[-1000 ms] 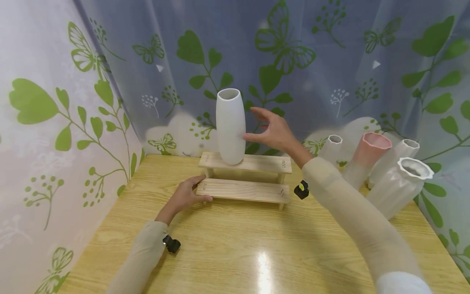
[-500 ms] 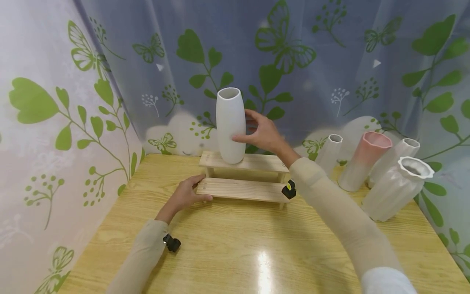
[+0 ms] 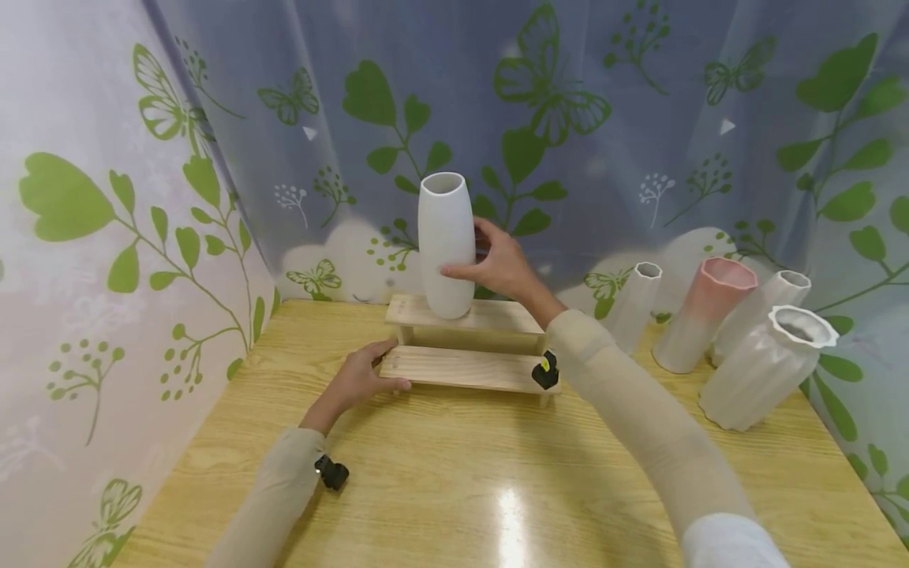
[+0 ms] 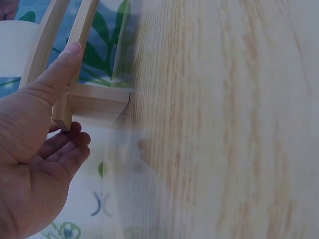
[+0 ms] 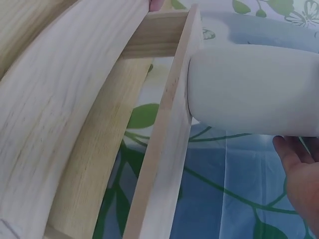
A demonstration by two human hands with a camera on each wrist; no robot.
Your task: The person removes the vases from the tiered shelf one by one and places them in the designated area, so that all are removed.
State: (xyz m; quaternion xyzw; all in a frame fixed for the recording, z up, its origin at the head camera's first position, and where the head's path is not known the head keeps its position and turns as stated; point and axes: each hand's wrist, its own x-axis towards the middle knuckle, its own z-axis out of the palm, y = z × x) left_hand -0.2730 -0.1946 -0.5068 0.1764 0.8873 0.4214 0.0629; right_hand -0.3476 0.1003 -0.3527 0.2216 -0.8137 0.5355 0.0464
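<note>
A tall white vase [image 3: 446, 229] stands upright on the upper step of a two-step wooden stand [image 3: 469, 368]. My right hand [image 3: 503, 259] holds the vase from its right side, thumb across the front and fingers curling behind it. In the right wrist view, the vase [image 5: 249, 89] has its base on the upper board, and the fingers of my right hand [image 5: 304, 177] lie against its side. My left hand [image 3: 357, 374] grips the left end of the lower step. From the left wrist, the thumb of my left hand [image 4: 37, 144] presses the board, fingers bent round its end.
To the right stand a small white vase [image 3: 632, 304], a pink-and-white vase [image 3: 685, 327], a ribbed white vase [image 3: 760, 375] and another white one behind. A patterned curtain [image 3: 454, 95] hangs behind the wooden table [image 3: 426, 481].
My right hand has moved left onto the vase, its thumb sliding further across the front and its fingers closing behind. The left hand, stand and vase have stayed put.
</note>
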